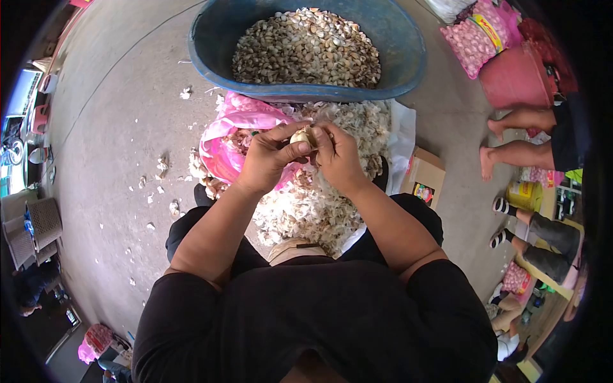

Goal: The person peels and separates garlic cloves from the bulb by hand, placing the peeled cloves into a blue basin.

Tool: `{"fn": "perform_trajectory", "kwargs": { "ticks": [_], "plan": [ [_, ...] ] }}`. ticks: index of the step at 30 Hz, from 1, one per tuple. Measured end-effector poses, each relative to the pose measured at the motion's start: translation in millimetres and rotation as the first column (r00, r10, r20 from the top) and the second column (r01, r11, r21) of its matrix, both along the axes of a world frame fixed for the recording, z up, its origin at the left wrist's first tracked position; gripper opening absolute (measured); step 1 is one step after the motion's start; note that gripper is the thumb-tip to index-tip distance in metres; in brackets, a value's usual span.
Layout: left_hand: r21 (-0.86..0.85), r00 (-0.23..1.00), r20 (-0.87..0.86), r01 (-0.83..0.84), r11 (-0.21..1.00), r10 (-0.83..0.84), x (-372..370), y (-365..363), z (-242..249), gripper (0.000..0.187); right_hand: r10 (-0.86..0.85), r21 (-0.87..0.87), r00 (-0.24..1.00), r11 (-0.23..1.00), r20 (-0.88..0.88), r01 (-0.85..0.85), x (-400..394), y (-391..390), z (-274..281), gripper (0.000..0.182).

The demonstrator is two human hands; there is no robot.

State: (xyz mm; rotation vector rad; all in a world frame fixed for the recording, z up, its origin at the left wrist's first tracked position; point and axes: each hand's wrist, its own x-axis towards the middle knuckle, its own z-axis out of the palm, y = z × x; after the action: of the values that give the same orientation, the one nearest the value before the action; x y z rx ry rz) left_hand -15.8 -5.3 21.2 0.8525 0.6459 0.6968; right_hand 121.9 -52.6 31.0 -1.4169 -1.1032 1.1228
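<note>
The left hand (263, 159) and right hand (341, 158) pinch a rounded, cream-coloured garlic bulb (301, 138) above papery skins (303, 214), inside the right edge of a white sheet (401, 131); the grasp obscures its direction and long axis. A pink bag (220, 156) shows its contents partly; a blue tub (209, 48) holds loose cloves (306, 51).

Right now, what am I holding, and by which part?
Garlic, held around its left side by the left hand, thumb toward you; the right hand is at its right side.
</note>
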Motion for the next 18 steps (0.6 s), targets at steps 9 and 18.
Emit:
{"fn": "perform_trajectory", "kwargs": {
  "ticks": [9, 18],
  "plan": [
    [-0.103, 0.998, -0.053, 0.033, 0.994, -0.039, -2.5, 6.2, 1.7, 0.03, -0.143, -0.115, 0.942, 0.987, -0.303, 0.112, 12.2, 9.2, -12.6, 0.023],
    [-0.269, 0.997, 0.065, -0.02, 0.963, 0.039, -4.5, 9.0, 1.3, 0.025, -0.027, -0.093, 0.975, 0.996, -0.22, 0.007, 14.6, 10.8, -21.8, 0.021]
  ]
}}
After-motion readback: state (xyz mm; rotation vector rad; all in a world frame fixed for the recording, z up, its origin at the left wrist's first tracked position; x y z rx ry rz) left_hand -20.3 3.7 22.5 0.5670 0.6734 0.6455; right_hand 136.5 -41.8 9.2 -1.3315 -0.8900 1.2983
